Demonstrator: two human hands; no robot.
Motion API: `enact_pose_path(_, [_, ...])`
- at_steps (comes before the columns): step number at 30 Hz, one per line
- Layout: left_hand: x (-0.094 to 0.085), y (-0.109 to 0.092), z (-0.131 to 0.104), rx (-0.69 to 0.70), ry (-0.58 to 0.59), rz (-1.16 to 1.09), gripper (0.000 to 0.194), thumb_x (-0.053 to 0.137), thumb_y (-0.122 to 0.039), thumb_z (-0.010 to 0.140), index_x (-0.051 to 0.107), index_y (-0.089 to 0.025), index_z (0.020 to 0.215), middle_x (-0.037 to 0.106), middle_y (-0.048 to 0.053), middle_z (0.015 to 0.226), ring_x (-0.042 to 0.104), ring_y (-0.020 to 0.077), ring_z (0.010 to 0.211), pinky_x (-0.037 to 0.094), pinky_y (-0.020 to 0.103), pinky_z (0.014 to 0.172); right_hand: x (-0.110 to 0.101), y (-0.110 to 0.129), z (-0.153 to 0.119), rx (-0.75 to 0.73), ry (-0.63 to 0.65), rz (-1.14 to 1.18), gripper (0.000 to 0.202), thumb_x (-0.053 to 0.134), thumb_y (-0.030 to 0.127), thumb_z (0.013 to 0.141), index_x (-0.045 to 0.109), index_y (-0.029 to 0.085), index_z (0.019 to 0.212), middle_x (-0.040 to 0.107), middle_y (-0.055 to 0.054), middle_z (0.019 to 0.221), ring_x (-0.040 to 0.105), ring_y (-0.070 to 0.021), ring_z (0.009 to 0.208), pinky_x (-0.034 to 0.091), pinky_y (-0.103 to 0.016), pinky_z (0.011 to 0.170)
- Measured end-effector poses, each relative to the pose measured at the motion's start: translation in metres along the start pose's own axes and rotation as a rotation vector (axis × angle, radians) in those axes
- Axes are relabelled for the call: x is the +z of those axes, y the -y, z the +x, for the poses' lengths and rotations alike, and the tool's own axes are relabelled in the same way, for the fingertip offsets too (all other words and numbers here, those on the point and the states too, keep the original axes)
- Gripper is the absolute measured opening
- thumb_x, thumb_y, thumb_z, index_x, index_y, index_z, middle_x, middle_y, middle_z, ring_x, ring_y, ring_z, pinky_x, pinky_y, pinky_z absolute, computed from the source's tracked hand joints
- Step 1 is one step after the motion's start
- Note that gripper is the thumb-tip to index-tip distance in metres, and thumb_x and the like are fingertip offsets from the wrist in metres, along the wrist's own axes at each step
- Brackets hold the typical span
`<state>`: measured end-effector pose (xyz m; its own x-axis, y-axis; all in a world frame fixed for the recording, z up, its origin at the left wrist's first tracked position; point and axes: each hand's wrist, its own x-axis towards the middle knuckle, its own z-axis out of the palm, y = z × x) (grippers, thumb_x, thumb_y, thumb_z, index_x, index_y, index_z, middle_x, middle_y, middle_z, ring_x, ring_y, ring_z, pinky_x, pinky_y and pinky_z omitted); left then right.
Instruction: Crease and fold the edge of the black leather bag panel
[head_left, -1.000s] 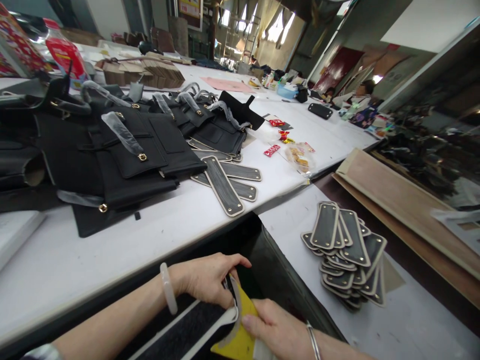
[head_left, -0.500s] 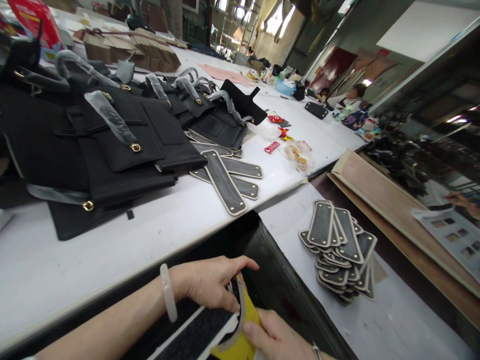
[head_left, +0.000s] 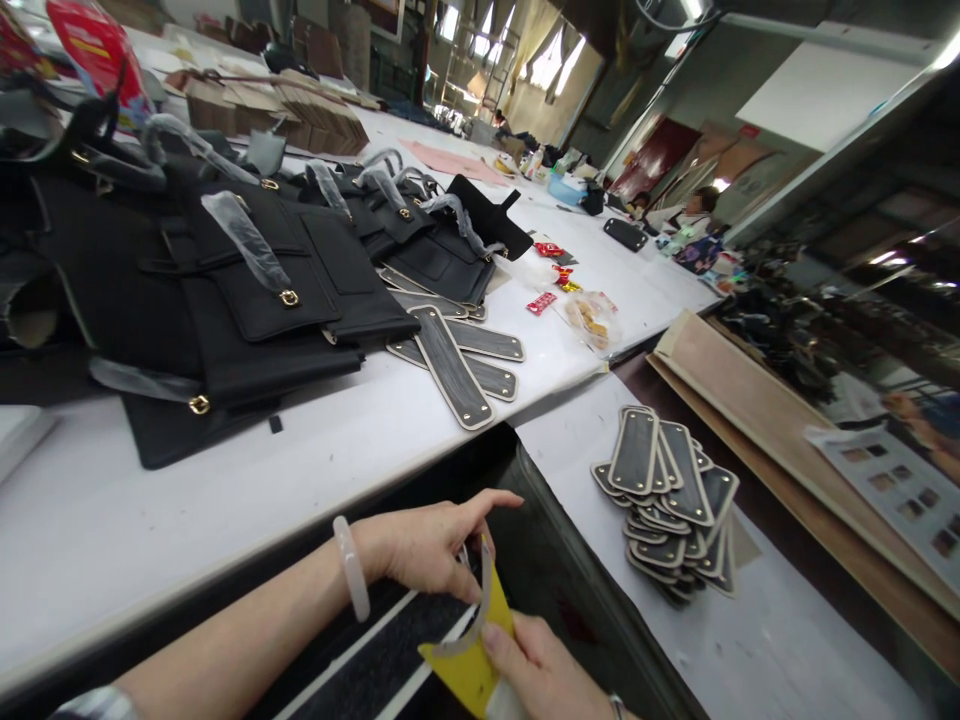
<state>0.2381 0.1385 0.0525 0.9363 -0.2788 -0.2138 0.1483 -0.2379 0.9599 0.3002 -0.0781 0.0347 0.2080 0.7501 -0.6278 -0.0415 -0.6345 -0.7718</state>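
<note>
My right hand (head_left: 551,672) grips a yellow sheet piece (head_left: 474,650) with a grey curved edge, thumb on top. At that piece's upper edge, my left hand (head_left: 431,548) is closed, its index finger stretched out to the right. A small shiny bit shows between the left fingers; what it belongs to is hidden. Beneath both hands lies a long black panel (head_left: 367,655) with pale edge strips, tilted and partly cut off by the frame's bottom. The yellow piece covers the panel's right end.
Right of my hands, a pile of black riveted plates (head_left: 667,500) sits on a white surface. More such plates (head_left: 454,370) lie by black handbags (head_left: 285,270) on the white table (head_left: 225,520). Wrapped sweets (head_left: 551,275) lie beyond; a long board (head_left: 750,430) runs along the right.
The yellow piece has shifted a little left and lower over the black panel, and more of its left corner shows. Both hands keep nearly the same hold; the view has turned slightly.
</note>
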Motion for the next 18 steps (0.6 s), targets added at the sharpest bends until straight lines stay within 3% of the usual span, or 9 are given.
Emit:
enact_pose_path(7, [0.004,-0.004,-0.008,-0.053,-0.051,-0.033,0.105,0.067,-0.015,0.063,0.009,-0.031,0.149,0.065,-0.001,0.107,0.054,0.0126,0.07,0.045,0.023,0.062,0.024,-0.006,0.008,0.029,-0.105,0.082,0.082,0.039,0.087,0.069,0.06,0.01,0.088,0.057,-0.006,0.068,0.05,-0.0103,0.049,0.035,-0.02,0.041])
enact_pose_path(11, [0.008,-0.014,-0.015,-0.118,-0.111,-0.134,0.103,0.064,-0.015,0.066,0.006,-0.025,0.15,0.063,0.004,0.119,0.06,0.0176,0.089,0.048,0.028,0.076,0.044,-0.003,0.018,0.033,-0.112,0.154,0.083,0.034,0.09,0.068,0.057,0.012,0.081,0.053,-0.003,0.053,0.047,-0.0108,0.036,0.033,-0.02,0.035])
enact_pose_path(14, [0.015,-0.025,-0.021,-0.209,-0.155,-0.041,0.104,0.067,-0.018,0.064,0.009,-0.022,0.151,0.06,0.007,0.128,0.062,0.021,0.092,0.049,0.031,0.079,0.054,0.0,0.017,0.101,-0.098,0.208,0.086,0.028,0.093,0.066,0.057,0.013,0.074,0.047,0.0,0.042,0.044,-0.0114,0.032,0.032,-0.021,0.034])
enact_pose_path(18, [0.026,-0.029,-0.036,-0.25,-0.248,0.008,0.1,0.067,-0.022,0.068,0.012,-0.019,0.151,0.054,0.008,0.137,0.062,0.0232,0.101,0.048,0.032,0.088,0.053,-0.007,-0.007,0.147,-0.067,0.308,0.083,0.047,0.092,0.058,0.063,0.01,0.065,0.057,-0.007,0.05,0.054,-0.0139,0.044,0.041,-0.023,0.042])
